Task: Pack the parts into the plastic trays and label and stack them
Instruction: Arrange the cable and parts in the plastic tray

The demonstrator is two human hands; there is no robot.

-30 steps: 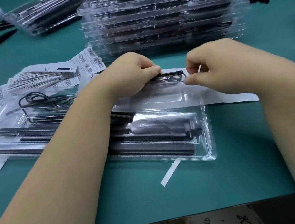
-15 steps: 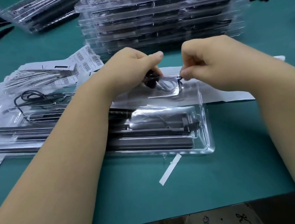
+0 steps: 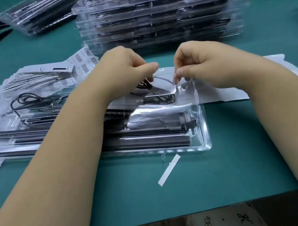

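A clear plastic tray (image 3: 204, 124) lies in front of me on the green table, holding long black bars and a grey foil-wrapped part (image 3: 154, 119). In its far compartment sits a coiled black cable (image 3: 163, 95). My left hand (image 3: 124, 72) grips the bundled left end of that cable with curled fingers. My right hand (image 3: 205, 62) pinches the loop's right end between thumb and forefinger, against the compartment's clear wall. Both hands hover low over the tray's far edge, and my left forearm hides the tray's left half.
A tall stack of packed trays (image 3: 161, 17) stands just behind my hands. A second tilted stack (image 3: 38, 12) lies far left. Barcode labels (image 3: 82, 64) and another filled tray (image 3: 23, 120) sit left. A white strip (image 3: 168, 170) lies near the tray; white paper (image 3: 235, 91) lies underneath.
Both hands have brought the cable down from above the tray into the far compartment. The coil now lies spread inside it, and the hands sit slightly further apart.
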